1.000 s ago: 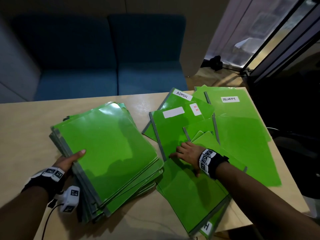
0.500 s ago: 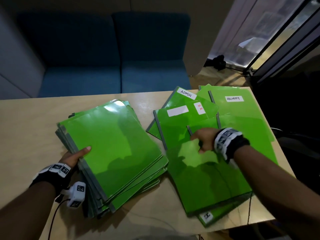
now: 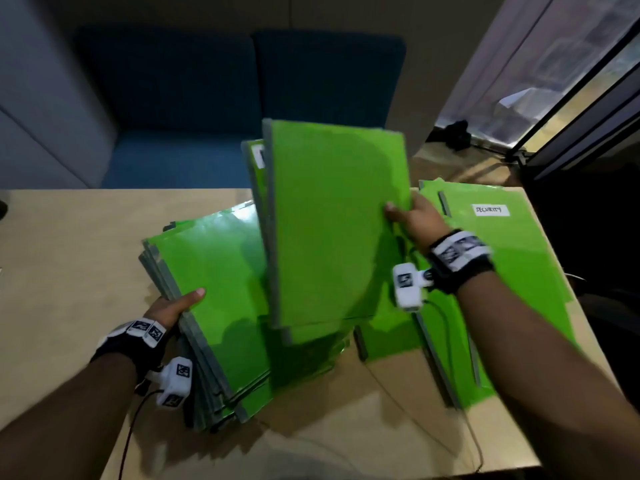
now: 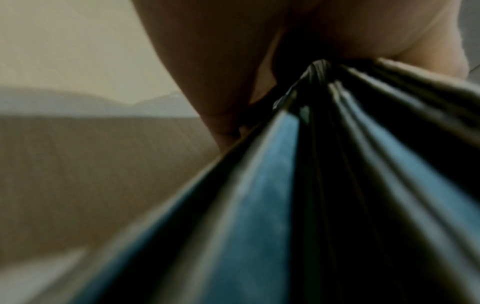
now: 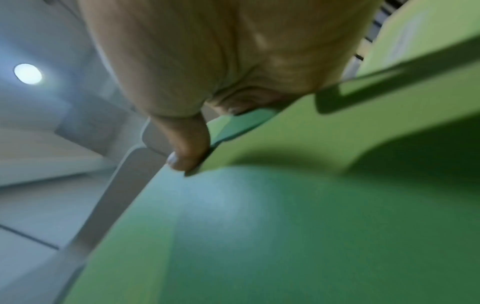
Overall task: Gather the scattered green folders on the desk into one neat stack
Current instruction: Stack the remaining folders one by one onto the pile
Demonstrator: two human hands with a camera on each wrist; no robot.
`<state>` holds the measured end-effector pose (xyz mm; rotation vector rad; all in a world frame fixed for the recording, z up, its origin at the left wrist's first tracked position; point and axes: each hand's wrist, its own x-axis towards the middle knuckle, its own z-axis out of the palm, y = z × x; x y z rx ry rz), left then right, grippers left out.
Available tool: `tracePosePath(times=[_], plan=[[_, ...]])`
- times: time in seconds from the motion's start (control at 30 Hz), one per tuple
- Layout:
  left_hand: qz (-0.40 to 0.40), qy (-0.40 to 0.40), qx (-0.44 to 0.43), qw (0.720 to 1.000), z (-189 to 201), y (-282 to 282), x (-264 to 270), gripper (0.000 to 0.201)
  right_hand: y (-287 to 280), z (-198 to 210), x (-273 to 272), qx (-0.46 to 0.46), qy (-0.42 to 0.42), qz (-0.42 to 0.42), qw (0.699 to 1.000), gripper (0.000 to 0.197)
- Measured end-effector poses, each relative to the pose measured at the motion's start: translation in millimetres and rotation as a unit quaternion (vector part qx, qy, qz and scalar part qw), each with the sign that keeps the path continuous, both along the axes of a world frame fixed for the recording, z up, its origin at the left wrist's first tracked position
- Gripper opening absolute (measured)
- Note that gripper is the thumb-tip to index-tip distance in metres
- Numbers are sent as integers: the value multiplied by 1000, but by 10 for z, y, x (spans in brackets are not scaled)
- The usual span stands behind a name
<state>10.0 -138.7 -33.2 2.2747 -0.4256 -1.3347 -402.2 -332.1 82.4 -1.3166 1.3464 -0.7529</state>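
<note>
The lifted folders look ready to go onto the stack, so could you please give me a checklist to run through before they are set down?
1. Right hand grips lifted folders: ok.
2. Left hand steadies stack: ok.
3. Stack top bare: ok.
4. Stack edges flush: not ok, they fan out.
5. All folders gathered: not ok, SECURITY folder and others lie at right.
6. Number of lifted folders: cannot tell.

Green folders (image 3: 332,216) lifted, stack (image 3: 211,289) flat
</note>
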Motion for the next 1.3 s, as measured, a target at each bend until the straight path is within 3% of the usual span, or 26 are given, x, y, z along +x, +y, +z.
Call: tracePosePath(times=[0.07, 0.13, 0.17, 0.27, 0.33, 0.4, 0.47, 0.57, 0.67, 0.77, 0.83, 0.9, 0.93, 1.0, 1.13, 1.23, 1.3], plan=[[4, -6, -4, 1000, 33, 16, -39, 106, 73, -353, 415, 30, 21, -4, 999, 48], [-11, -29, -5, 1000, 82, 6, -64, 85, 184, -531, 748, 52, 82, 20, 995, 45], [-20, -28, -10, 999, 101, 6, -76, 86, 218, -608, 863, 62, 125, 24, 990, 43], [-23, -41, -24, 999, -114, 22, 6, 120, 287, -741, 1127, 71, 175, 53, 981, 59], [-49, -39, -20, 998, -135, 21, 14, 106, 286, -841, 1258, 58, 245, 126, 960, 87], [-45, -42, -22, 998, -80, -1, -2, 71, 318, -923, 1367, 50, 323, 194, 925, 102], [-18, -39, -35, 998, -147, 6, 10, 61, 418, -982, 1483, 49, 323, 216, 920, 100], [37, 26, -41, 998, -206, 64, 29, 77, 590, -1057, 1542, 33, 273, 224, 935, 85], [52, 60, -20, 997, -367, 120, 119, 117, 548, -1005, 1221, 1, 254, 230, 939, 71], [39, 42, -26, 998, -505, 155, 226, 124, 379, -967, 419, -82, 332, 60, 938, 58], [41, 40, -30, 998, -312, 130, 111, 124, 384, -999, -320, -49, 401, -108, 908, 58], [39, 41, -42, 998, -236, 129, 56, 115, 525, -1066, -974, 74, 486, -179, 852, 71], [34, 43, -44, 998, -202, 130, 33, 114, 629, -1102, -1181, 135, 509, -173, 833, 76], [40, 45, -43, 997, -240, 125, 58, 118, 804, -1216, -1333, 169, 503, -137, 837, 77], [36, 46, -41, 997, -347, 130, 142, 117, 1015, -1229, -1027, 72, 529, -25, 845, 57], [44, 45, -46, 997, -572, 146, 342, 111, 1152, -1135, -755, 48, 543, 75, 835, 55], [46, 51, -46, 997, -513, 135, 311, 109, 1165, -1106, -749, 40, 519, 118, 846, 50]])
